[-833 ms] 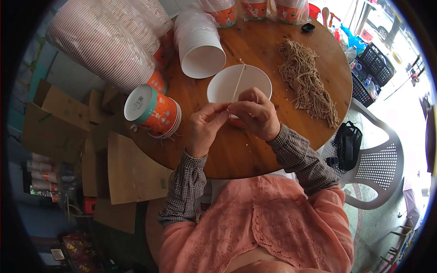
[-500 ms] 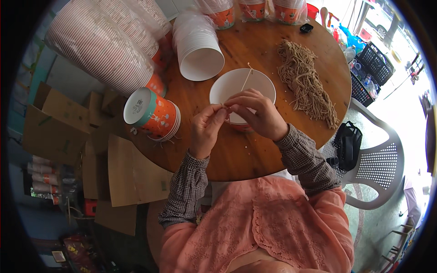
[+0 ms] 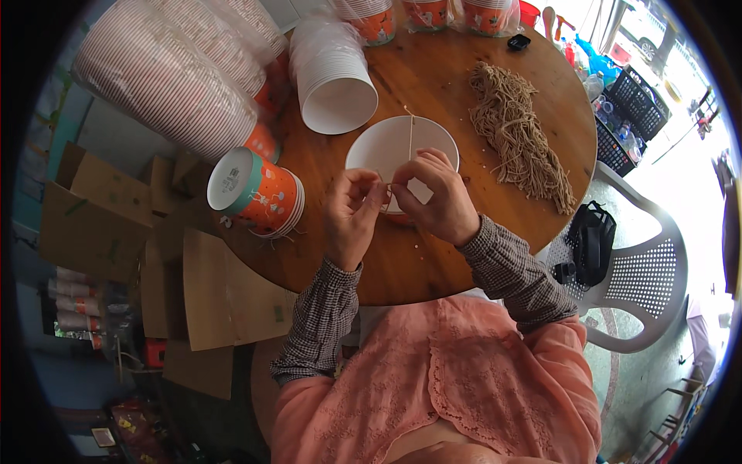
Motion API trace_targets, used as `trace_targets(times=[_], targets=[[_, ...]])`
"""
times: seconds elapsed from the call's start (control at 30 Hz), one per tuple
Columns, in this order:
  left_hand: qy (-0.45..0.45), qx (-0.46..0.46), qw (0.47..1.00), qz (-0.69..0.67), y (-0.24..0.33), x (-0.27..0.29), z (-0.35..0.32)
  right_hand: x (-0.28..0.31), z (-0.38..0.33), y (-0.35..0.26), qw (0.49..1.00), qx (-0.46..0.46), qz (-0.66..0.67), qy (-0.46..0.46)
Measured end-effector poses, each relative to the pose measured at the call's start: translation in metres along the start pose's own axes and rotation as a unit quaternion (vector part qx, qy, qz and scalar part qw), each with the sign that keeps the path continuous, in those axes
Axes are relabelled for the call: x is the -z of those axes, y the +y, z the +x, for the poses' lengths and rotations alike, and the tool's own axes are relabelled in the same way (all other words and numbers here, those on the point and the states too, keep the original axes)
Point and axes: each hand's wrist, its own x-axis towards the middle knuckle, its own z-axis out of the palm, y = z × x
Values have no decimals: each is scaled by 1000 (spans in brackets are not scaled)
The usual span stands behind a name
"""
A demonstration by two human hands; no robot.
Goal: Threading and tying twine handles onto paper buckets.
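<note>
A white-lined paper bucket [image 3: 369, 147] stands upright on the table in front of me. A thin tan cord [image 3: 410, 138] is knotted at its far rim and runs across the opening toward my hands. My right hand [image 3: 440, 197] pinches this cord above the near rim, thumb against fingers. Close beside it, my left hand [image 3: 353, 215] is closed in a pinch at the near rim, with a short bit of cord between the two sets of fingertips. The fingers partly hide the near rim. A bundle of similar cords [image 3: 514, 131] lies to the right.
Upside-down orange buckets [image 3: 267, 193] are stacked at the left table edge. A nested stack of white-lined buckets [image 3: 340, 97] lies behind, near large plastic-wrapped stacks [image 3: 166, 77]. Cardboard boxes [image 3: 224, 290] stand left on the floor; a grey plastic chair [image 3: 641, 271] holds a black bag [image 3: 593, 247].
The bucket appears slightly farther left in view. My fingertips have drawn a little apart, and the cord across the opening now runs straighter.
</note>
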Motion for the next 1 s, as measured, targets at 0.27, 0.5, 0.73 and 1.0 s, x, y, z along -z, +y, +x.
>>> trace_targets(times=[0.27, 0.5, 0.73, 1.0], targets=[[2, -35, 999, 28, -3, -2, -4, -2, -3, 1, 1000, -1, 3, -1], [-25, -23, 998, 45, -5, 5, -2, -3, -1, 2, 1000, -1, 7, -1], [-144, 120, 981, -43, 14, 21, 11, 4, 2, 3, 999, 12, 9, -44], [-192, 186, 957, -115, 16, 33, 23, 3, 3, 11, 997, 24, 34, -72]])
